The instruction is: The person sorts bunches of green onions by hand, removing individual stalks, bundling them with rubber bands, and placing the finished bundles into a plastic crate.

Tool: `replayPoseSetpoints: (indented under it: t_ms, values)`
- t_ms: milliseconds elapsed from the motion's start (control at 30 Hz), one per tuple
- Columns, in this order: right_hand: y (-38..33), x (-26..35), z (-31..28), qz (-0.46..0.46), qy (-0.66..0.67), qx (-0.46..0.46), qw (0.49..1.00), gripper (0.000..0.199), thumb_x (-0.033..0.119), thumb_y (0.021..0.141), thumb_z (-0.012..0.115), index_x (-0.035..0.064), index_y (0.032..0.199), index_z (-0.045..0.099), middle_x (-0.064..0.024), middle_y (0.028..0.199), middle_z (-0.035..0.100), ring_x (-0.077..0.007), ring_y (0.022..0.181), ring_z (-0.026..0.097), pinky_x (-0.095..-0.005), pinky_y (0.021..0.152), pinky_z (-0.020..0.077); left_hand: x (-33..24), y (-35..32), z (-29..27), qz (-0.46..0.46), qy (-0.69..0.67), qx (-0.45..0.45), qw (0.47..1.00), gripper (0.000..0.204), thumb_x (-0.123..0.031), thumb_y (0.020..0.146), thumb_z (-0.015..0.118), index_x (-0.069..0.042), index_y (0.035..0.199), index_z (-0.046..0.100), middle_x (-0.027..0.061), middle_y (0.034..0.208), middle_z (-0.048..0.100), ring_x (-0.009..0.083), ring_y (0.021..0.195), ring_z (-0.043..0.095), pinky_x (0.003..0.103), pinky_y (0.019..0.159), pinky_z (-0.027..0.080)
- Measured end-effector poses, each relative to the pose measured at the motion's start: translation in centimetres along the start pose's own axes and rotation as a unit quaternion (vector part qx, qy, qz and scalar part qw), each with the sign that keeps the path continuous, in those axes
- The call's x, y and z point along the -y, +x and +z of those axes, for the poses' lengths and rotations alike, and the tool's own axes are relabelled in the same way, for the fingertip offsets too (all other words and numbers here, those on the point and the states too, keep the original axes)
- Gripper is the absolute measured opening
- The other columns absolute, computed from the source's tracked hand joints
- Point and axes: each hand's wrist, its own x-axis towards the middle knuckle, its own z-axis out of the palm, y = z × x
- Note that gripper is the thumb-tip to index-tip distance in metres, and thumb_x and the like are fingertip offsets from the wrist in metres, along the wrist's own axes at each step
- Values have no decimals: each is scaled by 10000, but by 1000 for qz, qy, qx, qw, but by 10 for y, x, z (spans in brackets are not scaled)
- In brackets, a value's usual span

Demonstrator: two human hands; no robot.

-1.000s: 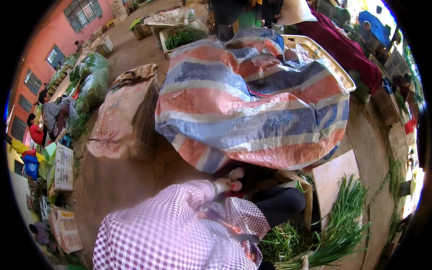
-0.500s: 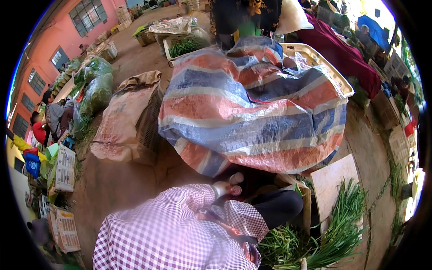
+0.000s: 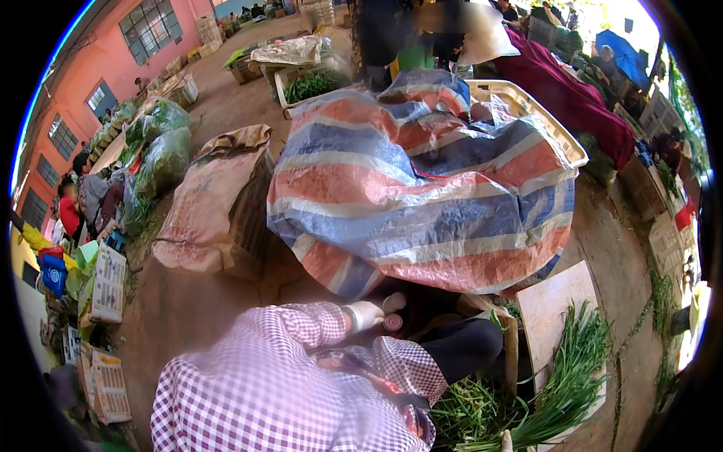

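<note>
My left hand (image 3: 364, 315) wears a white glove and comes out of a purple-and-white checked sleeve (image 3: 286, 339). Its fingers are closed beside a small round reddish thing (image 3: 392, 323) that it seems to hold, just under the edge of a striped blue, orange and white tarp (image 3: 422, 188). My right hand is hidden; only its checked sleeve (image 3: 392, 373) shows over dark trousers (image 3: 463, 346). Bunches of green onions (image 3: 557, 392) lie to the right of my knees.
The tarp covers a big heap in a cream plastic crate (image 3: 542, 120). A brown sack-covered crate (image 3: 218, 203) stands to the left, with bagged greens (image 3: 162, 151) beyond it. A pale board (image 3: 553, 301) lies at right. People stand at the far side, and others sit at far left.
The view has shifted a little, so the tarp sits slightly further right. My gloved left hand stays in the same place under the tarp's edge.
</note>
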Motion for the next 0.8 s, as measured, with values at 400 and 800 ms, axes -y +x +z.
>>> replayPoseSetpoints:
  t_ms: [400,800]
  values:
    - [2,-1,-11,1,18,22,1000,128,65,865,657,34,988,647,-8,821,617,-112,717,580,-254,675,476,-198,-52,-164,248,-498,-31,830,221,-130,979,558,39,1085,653,81,987,691,123,839,665,248,781,544]
    - [1,-11,-48,2,84,29,996,123,62,864,657,36,984,646,-5,815,614,-112,710,578,-256,670,476,-302,86,-50,312,-438,40,842,185,-141,956,592,11,996,690,60,876,694,105,804,635,266,761,531]
